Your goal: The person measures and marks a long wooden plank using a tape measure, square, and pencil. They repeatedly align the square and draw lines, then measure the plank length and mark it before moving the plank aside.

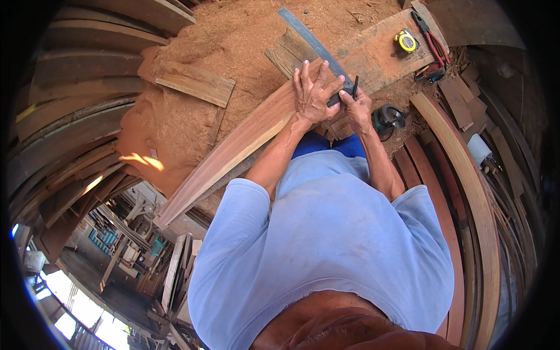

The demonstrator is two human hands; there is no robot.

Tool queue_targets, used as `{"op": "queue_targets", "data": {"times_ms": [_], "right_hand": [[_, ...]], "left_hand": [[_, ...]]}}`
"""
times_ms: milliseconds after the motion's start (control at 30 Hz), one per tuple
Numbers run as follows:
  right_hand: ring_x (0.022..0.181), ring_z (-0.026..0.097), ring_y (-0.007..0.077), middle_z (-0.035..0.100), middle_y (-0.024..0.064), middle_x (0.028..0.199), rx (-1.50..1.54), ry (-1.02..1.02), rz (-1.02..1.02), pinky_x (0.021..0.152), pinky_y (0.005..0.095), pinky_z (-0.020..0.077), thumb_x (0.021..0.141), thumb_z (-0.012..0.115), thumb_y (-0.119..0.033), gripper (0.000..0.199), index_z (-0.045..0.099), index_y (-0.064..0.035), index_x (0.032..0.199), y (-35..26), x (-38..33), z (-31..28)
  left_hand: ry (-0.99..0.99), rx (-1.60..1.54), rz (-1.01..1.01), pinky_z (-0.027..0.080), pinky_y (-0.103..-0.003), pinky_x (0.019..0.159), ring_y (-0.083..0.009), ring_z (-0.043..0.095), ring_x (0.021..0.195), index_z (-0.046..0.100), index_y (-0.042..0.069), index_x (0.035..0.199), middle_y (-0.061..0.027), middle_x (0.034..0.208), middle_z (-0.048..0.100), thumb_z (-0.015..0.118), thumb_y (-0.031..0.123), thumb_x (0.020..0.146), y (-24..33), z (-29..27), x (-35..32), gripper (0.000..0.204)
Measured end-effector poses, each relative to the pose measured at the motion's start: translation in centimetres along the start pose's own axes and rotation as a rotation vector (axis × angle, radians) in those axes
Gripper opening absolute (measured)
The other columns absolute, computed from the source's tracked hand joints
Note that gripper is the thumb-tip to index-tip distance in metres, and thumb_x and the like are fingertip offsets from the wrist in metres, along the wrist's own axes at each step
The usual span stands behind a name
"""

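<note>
A long reddish-brown board (248,133) runs diagonally from the lower left up to my hands. Across its upper end lies a try square, its grey metal blade (315,39) pointing up and left over the board's edge. My left hand (314,96) presses flat on the board with fingers spread, the fingertips beside the blade. The square's dark stock (333,100) shows partly between my two hands. In the fingers of my right hand (358,111) is a slim black pencil (356,86), standing nearly upright at the stock end of the square. Its tip is hidden.
A plank (373,49) under the work carries a yellow tape measure (406,41) and red-handled pliers (434,44). A power tool (389,118) sits right of my right hand. Sawdust (204,52) covers the ground, with a loose offcut (198,81). Stacked boards (461,169) flank both sides.
</note>
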State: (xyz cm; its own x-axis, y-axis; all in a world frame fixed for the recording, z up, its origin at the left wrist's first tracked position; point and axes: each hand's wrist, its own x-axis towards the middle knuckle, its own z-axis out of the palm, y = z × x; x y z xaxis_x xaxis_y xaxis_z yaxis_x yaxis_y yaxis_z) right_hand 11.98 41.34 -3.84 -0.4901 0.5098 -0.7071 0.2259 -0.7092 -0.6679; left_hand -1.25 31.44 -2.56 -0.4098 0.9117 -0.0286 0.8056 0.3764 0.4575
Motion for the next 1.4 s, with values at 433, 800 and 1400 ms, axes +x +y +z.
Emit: {"op": "queue_targets", "data": {"times_ms": [433, 800, 1400], "right_hand": [[0.069, 0.051, 0.0092, 0.057, -0.0014, 0.075, -0.546, 0.291, -0.427, 0.063, 0.0297, 0.0437, 0.098, 0.064, -0.021, 0.021, 0.072, -0.0013, 0.097, -3.8, 1.9, -3.2], [0.077, 0.066, 0.0171, 0.073, 0.0121, 0.089, -0.61, 0.02, -0.625, 0.07, 0.0318, 0.0527, 0.099, 0.064, -0.019, 0.023, 0.074, -0.0004, 0.11, -10.9, 1.2, 1.1], [0.087, 0.072, 0.0258, 0.074, 0.0201, 0.097, -0.766, -0.126, -0.545, 0.078, 0.0377, 0.0556, 0.098, 0.06, -0.022, 0.028, 0.073, -0.0001, 0.109, -14.1, 1.5, 4.0]], "left_hand": [[-0.044, 0.009, -0.002, 0.012, -0.072, 0.115, -0.054, 0.017, 0.146, 0.06, 0.042, 0.138, -0.0134, 0.166, 0.026, 0.085, 0.042, 0.062, -0.1, -0.2, 0.0, 0.08], [-0.078, 0.001, -0.01, 0.013, -0.072, 0.114, -0.054, 0.016, 0.146, 0.061, 0.04, 0.136, -0.0143, 0.164, 0.027, 0.086, 0.041, 0.061, 0.2, -1.0, 0.2, 0.079], [-0.061, -0.012, -0.031, 0.016, -0.073, 0.112, -0.054, 0.019, 0.144, 0.062, 0.04, 0.134, -0.0123, 0.163, 0.029, 0.086, 0.038, 0.058, 0.3, -1.0, 0.3, 0.08]]}}
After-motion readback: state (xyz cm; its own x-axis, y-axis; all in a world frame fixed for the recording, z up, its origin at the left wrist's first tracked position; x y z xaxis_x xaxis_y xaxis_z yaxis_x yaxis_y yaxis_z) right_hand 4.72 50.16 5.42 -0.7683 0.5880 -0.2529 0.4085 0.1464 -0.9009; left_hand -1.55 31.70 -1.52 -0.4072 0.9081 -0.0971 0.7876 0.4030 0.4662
